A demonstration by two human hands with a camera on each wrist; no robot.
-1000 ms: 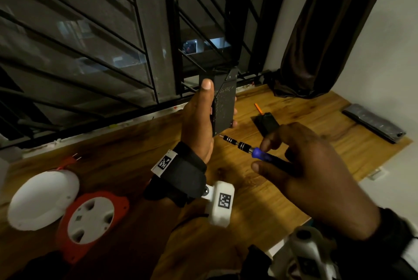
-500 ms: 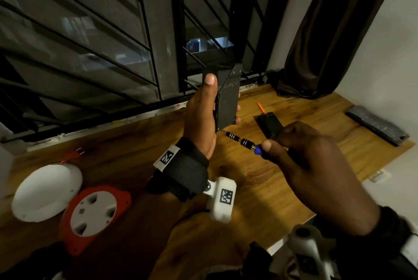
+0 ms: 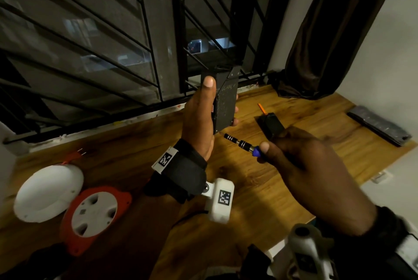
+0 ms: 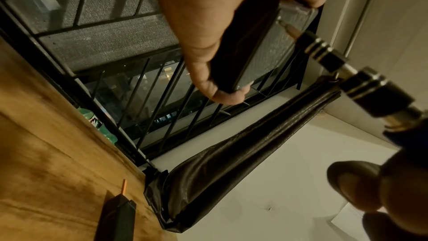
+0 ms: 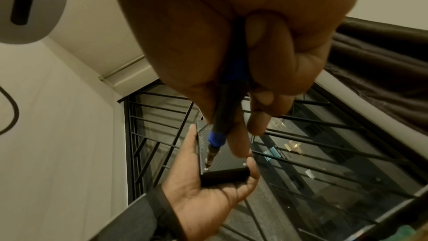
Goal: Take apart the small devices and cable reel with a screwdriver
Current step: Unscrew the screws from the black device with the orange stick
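Note:
My left hand [image 3: 201, 119] grips a flat black box-shaped device [image 3: 225, 100] upright above the wooden table, thumb along its near edge, fingertips curled round the far side. My right hand [image 3: 300, 162] holds a blue-handled screwdriver [image 3: 244, 145] with a black ringed shaft. Its tip sits on a screw at the device's lower corner [image 5: 206, 168], also seen in the left wrist view as the screwdriver tip [image 4: 281, 23] on the device [image 4: 261, 50]. The red and white cable reel [image 3: 95, 214] lies flat at the left, beside a white round cover [image 3: 48, 191].
A second small black device [image 3: 270, 124] with an orange stick [image 3: 262, 108] lies on the table [image 3: 260, 198] behind my right hand. A grey flat bar [image 3: 378, 127] rests at the far right edge. Window bars [image 3: 158, 42] and a dark curtain [image 3: 328, 37] stand behind.
The screwdriver tip has moved left and up to the device's lower corner, where it now touches a screw. The left hand has kept the device upright.

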